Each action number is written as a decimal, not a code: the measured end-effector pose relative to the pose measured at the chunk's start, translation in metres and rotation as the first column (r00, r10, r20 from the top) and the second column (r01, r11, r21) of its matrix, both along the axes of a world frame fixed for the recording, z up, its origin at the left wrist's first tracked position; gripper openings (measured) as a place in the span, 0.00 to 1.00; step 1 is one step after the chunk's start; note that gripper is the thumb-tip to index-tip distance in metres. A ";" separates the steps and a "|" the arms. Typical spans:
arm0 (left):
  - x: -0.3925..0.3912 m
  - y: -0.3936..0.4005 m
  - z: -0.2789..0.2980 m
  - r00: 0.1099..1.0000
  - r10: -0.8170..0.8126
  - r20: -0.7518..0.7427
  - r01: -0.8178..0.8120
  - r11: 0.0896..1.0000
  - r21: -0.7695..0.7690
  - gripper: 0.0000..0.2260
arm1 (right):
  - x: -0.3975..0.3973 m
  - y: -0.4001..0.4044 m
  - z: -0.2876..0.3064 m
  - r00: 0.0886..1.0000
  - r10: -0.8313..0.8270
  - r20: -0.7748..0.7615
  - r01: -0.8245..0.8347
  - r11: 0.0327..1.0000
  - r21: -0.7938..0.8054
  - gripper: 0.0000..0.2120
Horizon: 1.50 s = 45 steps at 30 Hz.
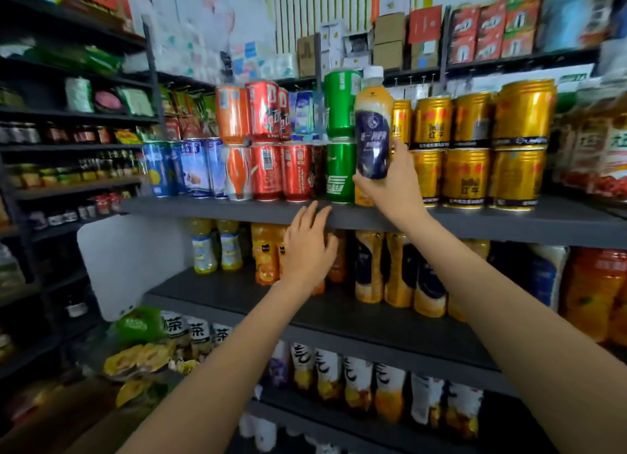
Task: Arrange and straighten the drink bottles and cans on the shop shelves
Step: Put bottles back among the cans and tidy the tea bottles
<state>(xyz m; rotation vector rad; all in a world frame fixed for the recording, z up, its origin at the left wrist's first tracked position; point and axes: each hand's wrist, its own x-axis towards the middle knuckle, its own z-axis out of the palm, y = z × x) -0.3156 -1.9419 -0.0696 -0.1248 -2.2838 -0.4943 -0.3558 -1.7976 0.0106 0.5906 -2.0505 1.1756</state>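
Note:
My right hand (pixel 390 185) grips the lower end of a white-capped bottle with a dark blue label (pixel 373 124), holding it upright in front of the stacked green cans (pixel 341 138) and gold cans (pixel 471 151) on the upper dark shelf (pixel 543 221). My left hand (pixel 307 246) is open with spread fingers just under that shelf's front edge, in front of the orange juice bottles (pixel 264 257) on the shelf below. Matching blue-labelled bottles (pixel 400 274) stand on that lower shelf to the right of my left hand. Red cans (pixel 271 145) and blue cans (pixel 183 168) stand left of the green ones.
Small yellow bottles (pixel 217 246) stand at the lower shelf's left end beside a white panel (pixel 129 260). A third shelf down holds white-labelled tea bottles (pixel 359 382). Side shelves with jars run along the left. Boxes fill the top shelf. Orange drink bottles (pixel 593 291) stand at far right.

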 end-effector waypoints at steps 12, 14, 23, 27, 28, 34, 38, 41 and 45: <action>-0.011 -0.031 -0.019 0.968 -0.172 -0.182 0.171 0.985 -0.023 0.22 | -0.013 -0.018 -0.008 0.968 -0.251 0.001 0.248 0.955 -0.163 0.35; -0.007 -0.029 -0.037 0.951 -0.186 -0.247 0.199 0.980 0.027 0.19 | 0.017 0.000 -0.018 0.979 -0.185 -0.082 0.168 0.969 -0.179 0.32; -0.029 0.007 -0.113 0.973 -0.232 0.014 0.232 0.973 0.020 0.21 | 0.090 0.094 -0.156 0.966 -0.243 0.092 0.242 0.970 0.016 0.33; -0.039 0.037 -0.116 0.949 -0.261 0.178 0.283 0.953 -0.110 0.23 | 0.056 0.121 -0.202 0.904 -0.331 0.273 0.325 0.943 0.066 0.33; -0.041 0.043 -0.116 0.941 -0.251 0.225 0.282 0.952 -0.119 0.24 | 0.047 0.127 -0.208 0.893 -0.340 0.293 0.336 0.940 0.065 0.33; -0.054 0.066 -0.127 0.890 -0.189 0.414 0.222 0.975 -0.032 0.27 | 0.001 0.161 -0.212 0.832 -0.400 0.385 0.459 0.886 -0.071 0.32; -0.065 0.075 -0.129 0.862 -0.155 0.482 0.129 0.988 0.088 0.27 | -0.018 0.184 -0.211 0.711 -0.573 0.409 0.579 0.806 0.122 0.33; -0.071 0.081 -0.128 0.858 -0.168 0.485 0.116 0.984 0.134 0.28 | -0.029 0.191 -0.210 0.697 -0.602 0.390 0.593 0.789 0.157 0.31; -0.077 0.098 -0.132 0.860 -0.198 0.470 0.159 0.980 0.120 0.29 | -0.040 0.181 -0.204 0.683 -0.634 0.363 0.625 0.764 0.160 0.25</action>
